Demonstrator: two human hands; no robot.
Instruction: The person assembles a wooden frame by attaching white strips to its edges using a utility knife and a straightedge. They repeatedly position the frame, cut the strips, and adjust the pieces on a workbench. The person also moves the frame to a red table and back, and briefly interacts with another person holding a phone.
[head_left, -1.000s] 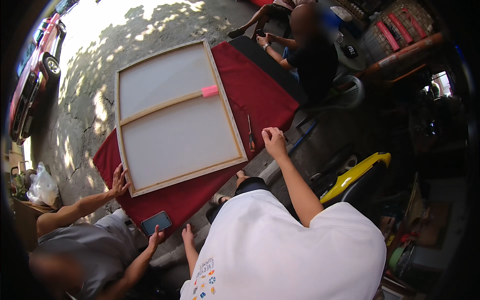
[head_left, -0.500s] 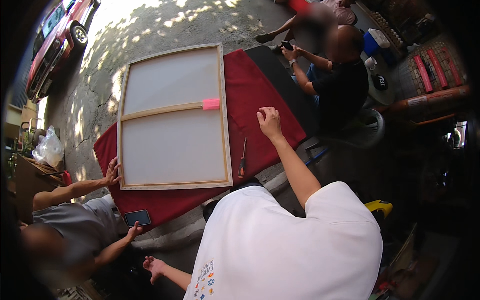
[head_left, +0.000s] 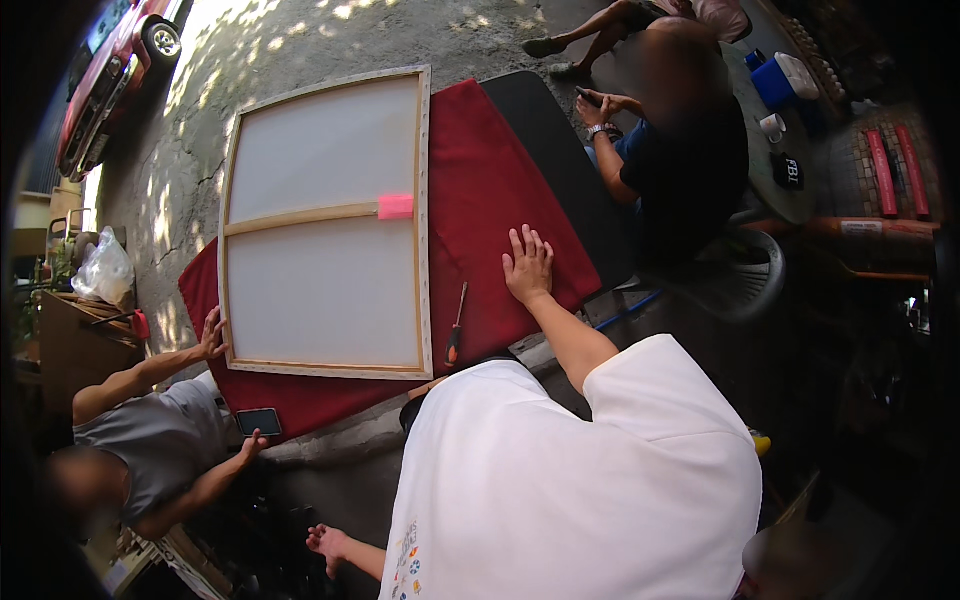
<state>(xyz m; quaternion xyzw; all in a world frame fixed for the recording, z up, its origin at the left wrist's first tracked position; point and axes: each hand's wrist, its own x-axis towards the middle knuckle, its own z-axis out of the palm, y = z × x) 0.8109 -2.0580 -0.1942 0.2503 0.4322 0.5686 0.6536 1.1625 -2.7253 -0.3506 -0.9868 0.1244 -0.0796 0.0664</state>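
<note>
A large stretched canvas in a wooden frame [head_left: 318,290] lies back side up on the red cloth [head_left: 490,180] that covers the table. Pink tape [head_left: 396,206] is stuck near the right end of its wooden crossbar. My right hand [head_left: 528,265] rests palm down on the cloth, fingers apart, to the right of the canvas. Between them lies a screwdriver [head_left: 454,340] with a black and orange handle. Low beside my body, away from the table, my left hand [head_left: 328,545] holds nothing, its fingers loosely apart.
At the left a person in grey [head_left: 155,435] has one hand on the canvas edge and the other by a phone [head_left: 259,422]. Beyond the table's bare dark end [head_left: 560,160] sits a person in black [head_left: 690,160]. A red car [head_left: 115,95] stands far left.
My right hand has come down from above the cloth and flattened onto it. My left hand stays low and empty. The whole view has shifted a little.
</note>
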